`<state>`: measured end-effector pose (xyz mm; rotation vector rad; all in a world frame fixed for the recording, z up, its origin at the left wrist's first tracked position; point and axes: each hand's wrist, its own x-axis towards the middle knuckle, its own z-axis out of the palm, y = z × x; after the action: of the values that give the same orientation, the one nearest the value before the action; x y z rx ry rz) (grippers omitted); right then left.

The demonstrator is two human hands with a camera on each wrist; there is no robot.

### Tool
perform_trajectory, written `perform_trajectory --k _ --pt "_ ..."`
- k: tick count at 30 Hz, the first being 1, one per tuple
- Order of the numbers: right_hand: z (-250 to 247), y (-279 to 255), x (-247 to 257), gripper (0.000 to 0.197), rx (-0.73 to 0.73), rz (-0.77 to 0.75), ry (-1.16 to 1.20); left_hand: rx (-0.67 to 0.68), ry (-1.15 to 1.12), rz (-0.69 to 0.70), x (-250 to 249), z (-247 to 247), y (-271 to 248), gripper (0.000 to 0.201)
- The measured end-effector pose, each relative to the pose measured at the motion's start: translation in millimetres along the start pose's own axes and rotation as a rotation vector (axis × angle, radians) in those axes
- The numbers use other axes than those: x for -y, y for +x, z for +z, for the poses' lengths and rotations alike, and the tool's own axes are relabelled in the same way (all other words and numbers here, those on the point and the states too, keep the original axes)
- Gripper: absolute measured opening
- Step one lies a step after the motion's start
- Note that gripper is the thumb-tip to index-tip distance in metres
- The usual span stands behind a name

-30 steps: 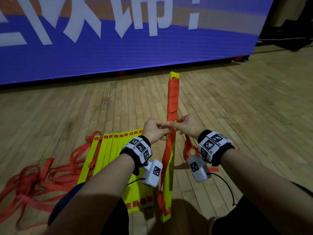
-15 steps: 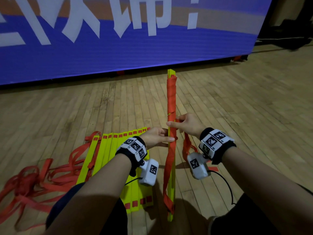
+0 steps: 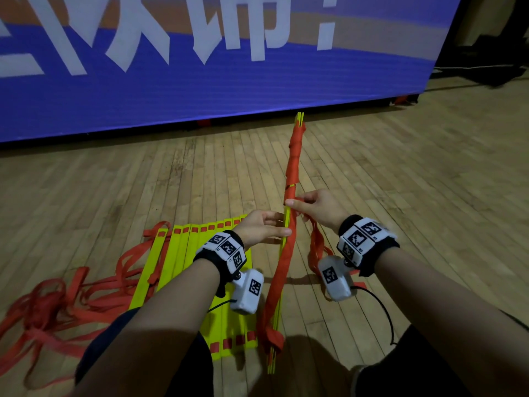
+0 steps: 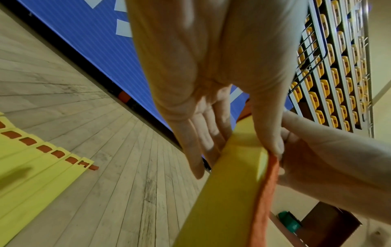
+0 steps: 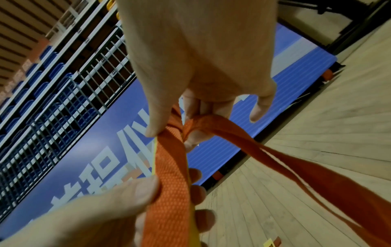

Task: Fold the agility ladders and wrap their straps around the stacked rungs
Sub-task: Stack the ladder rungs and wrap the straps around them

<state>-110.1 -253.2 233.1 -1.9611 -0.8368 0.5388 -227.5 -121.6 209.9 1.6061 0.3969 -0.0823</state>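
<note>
A stack of yellow rungs (image 3: 277, 319) stands on end, tilted away from me, its upper half wound in orange strap (image 3: 295, 156). My left hand (image 3: 262, 229) grips the stack at its middle, thumb on one side and fingers on the other; in the left wrist view the stack of rungs (image 4: 228, 183) runs under that left hand (image 4: 213, 103). My right hand (image 3: 317, 207) pinches the strap against the stack just above, and loose strap loops (image 3: 316, 247) hang below it. The right wrist view shows the strap (image 5: 171, 180) under my right hand's thumb (image 5: 156, 123).
A second yellow ladder (image 3: 183, 270) lies flat on the wooden floor to the left, with a tangle of orange straps (image 3: 48, 310) beside it. A blue banner wall (image 3: 200, 81) closes off the far side. My knees are at the bottom edge.
The stack has turned edge-on to me and leaned further away. My left hand slid down the stack, below the right hand. The right hand keeps its pinch on the strap.
</note>
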Motion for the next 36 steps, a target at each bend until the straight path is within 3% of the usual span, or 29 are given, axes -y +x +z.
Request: perform_trajectory --k 6,11,18,22,27,32,36 --pt "1.7 0.8 -2.5 0.024 -0.081 0.002 0.017 -0.172 0.030 0.024 -1.5 4.1 1.1 0.024" --pt "2.4 -0.4 -2.2 0.027 -0.070 0.033 0.064 -0.187 0.101 0.017 0.5 6.5 3.8 0.034" --pt "-3.1 -0.7 -4.1 0.025 -0.085 0.080 0.230 -0.127 0.042 0.009 -3.9 1.4 -0.3 0.014" --pt "-3.6 -3.5 -4.1 0.025 -0.048 0.149 0.239 -0.186 0.057 0.000 -4.5 2.2 -0.3 0.010" --pt "-7.2 -7.1 5.7 0.032 -0.013 0.228 0.297 -0.278 0.095 0.035 -5.0 -0.4 0.1 0.022" --pt "-0.6 -7.2 3.2 0.037 -0.046 0.182 0.183 -0.293 0.159 0.095 -6.2 7.5 -0.3 0.028" --pt "11.2 -0.9 0.4 0.044 -0.117 0.229 0.013 -0.313 0.213 0.144 -3.6 15.9 2.6 0.031"
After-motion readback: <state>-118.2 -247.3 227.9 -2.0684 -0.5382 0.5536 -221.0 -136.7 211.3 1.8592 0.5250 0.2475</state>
